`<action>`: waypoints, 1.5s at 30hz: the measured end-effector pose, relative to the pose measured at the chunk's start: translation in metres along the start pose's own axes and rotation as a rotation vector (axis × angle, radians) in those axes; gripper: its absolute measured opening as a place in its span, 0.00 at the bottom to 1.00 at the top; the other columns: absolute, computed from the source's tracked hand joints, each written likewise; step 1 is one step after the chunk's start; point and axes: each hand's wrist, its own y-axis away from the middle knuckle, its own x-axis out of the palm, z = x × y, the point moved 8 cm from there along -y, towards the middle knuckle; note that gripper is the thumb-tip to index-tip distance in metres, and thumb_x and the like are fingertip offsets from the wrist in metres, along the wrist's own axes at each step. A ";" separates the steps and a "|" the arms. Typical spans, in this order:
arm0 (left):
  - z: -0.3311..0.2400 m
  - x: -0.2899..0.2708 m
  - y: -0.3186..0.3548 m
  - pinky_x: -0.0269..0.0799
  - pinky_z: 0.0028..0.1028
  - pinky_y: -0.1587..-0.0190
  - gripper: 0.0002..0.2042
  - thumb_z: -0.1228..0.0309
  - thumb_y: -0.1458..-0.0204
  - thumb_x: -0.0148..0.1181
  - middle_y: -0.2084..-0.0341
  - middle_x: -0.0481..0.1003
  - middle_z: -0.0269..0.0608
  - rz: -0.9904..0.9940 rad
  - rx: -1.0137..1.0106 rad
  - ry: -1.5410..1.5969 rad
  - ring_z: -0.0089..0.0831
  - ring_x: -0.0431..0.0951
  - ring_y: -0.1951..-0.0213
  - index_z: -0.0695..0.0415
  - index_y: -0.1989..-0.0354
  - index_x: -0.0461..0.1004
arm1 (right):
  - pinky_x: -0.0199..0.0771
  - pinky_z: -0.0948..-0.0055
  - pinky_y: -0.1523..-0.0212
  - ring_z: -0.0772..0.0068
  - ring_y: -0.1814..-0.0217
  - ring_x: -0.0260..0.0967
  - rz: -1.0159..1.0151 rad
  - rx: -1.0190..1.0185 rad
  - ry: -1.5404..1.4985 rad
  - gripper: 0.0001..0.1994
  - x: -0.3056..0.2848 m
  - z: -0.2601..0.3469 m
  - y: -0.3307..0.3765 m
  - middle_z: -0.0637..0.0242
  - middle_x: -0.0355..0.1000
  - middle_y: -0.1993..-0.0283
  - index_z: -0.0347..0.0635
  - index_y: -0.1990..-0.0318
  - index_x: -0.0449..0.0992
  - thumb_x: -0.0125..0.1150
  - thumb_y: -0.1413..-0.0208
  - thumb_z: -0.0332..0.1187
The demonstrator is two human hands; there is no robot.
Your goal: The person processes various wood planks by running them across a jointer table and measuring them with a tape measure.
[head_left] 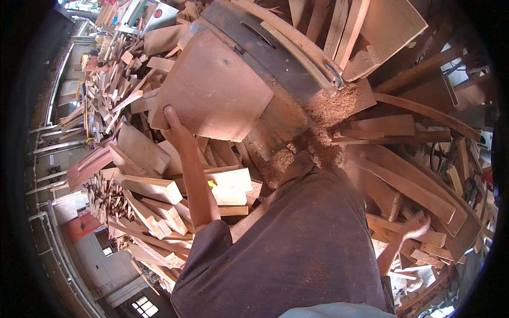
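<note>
Nearest, the right hand [416, 225] is blurred and held loosely spread above the offcuts, gripping nothing. Farther out, the reddish curved wood panel [212, 90] is held only by the left hand [175, 130] clamped on its lower edge beside the sawdust-covered saw desk [281, 122]. With a one-handed grip the panel could tip or slip onto the stacked planks [154, 188].

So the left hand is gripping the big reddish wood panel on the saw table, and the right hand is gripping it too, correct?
Not quite. The left hand does grip the big reddish wood panel, but the head view shows the right hand off it, open and down among the wood offcuts.
</note>
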 end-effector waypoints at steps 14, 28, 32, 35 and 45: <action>0.152 -0.053 -0.019 0.71 0.29 0.54 0.15 0.61 0.36 0.63 0.57 0.76 0.38 0.198 -0.132 0.050 0.27 0.75 0.55 0.58 0.49 0.75 | 0.73 0.59 0.40 0.54 0.40 0.72 0.984 -0.768 -0.829 0.37 0.098 0.686 0.196 0.49 0.72 0.38 0.41 0.32 0.68 0.75 0.52 0.34; 0.285 -0.010 0.002 0.68 0.39 0.35 0.40 0.46 0.38 0.62 0.35 0.68 0.52 0.104 -0.760 0.295 0.37 0.69 0.35 0.72 0.33 0.63 | 0.80 0.65 0.60 0.63 0.57 0.77 1.353 -0.130 -0.770 0.26 0.172 0.593 0.206 0.61 0.77 0.54 0.39 0.41 0.75 0.71 0.44 0.42; 0.292 0.016 0.059 0.71 0.42 0.36 0.45 0.39 0.40 0.59 0.39 0.72 0.55 0.131 -1.006 0.173 0.42 0.74 0.38 0.77 0.36 0.64 | 0.79 0.71 0.70 0.72 0.63 0.77 1.718 0.483 -0.923 0.20 0.170 0.507 0.222 0.69 0.78 0.58 0.43 0.45 0.75 0.67 0.37 0.45; 0.304 0.044 0.100 0.72 0.45 0.36 0.45 0.38 0.41 0.60 0.40 0.73 0.54 0.195 -1.096 0.191 0.45 0.75 0.40 0.75 0.35 0.64 | 0.80 0.69 0.68 0.71 0.63 0.77 1.658 0.524 -0.972 0.21 0.159 0.466 0.209 0.67 0.77 0.59 0.43 0.42 0.72 0.64 0.34 0.45; 0.332 0.117 0.175 0.78 0.40 0.50 0.37 0.41 0.41 0.62 0.50 0.79 0.49 0.459 -0.945 -0.101 0.40 0.82 0.52 0.68 0.42 0.73 | 0.82 0.67 0.66 0.64 0.60 0.80 1.438 0.653 -0.979 0.22 0.133 0.374 0.162 0.61 0.78 0.57 0.39 0.42 0.70 0.57 0.30 0.49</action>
